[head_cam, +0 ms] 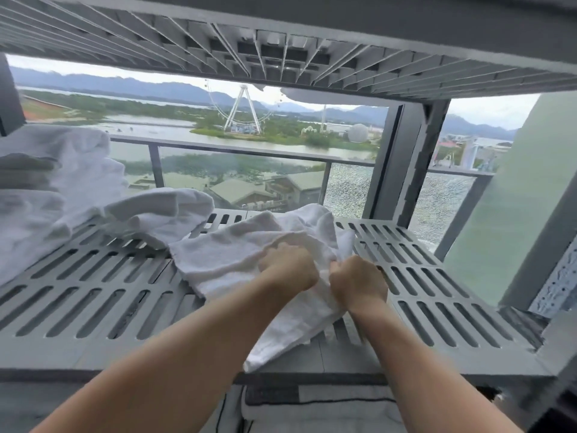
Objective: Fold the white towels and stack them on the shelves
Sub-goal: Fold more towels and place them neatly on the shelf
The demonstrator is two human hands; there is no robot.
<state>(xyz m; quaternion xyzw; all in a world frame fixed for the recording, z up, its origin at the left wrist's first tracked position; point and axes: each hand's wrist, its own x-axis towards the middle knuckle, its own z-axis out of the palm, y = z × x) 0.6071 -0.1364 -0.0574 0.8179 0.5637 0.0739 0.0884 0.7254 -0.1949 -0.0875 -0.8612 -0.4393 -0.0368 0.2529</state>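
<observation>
Fingers [336,270] of both hands are curled tight into white cloth. The left hand [288,270] and right hand [359,281] are bunched side by side, nearly touching, and a gathered fold of the towel [237,257] is gripped in each. The towel is spread crumpled on the shelf [103,292], near its front edge and right of its middle, with one corner hung over that edge. A fold is judged to be under way, not finished. Next, the gripped edge would need to be drawn taut and laid over squarely so that the layers match. Soft, nubbly terry is set against rigid grey slotted panels. Farther back, on the shelf's left, more towels [62,189] are heaped, largely rumpled. A ribbed underside [281,42] is seen above the shelf, and water and a wheel [242,110] far beyond its rear.
</observation>
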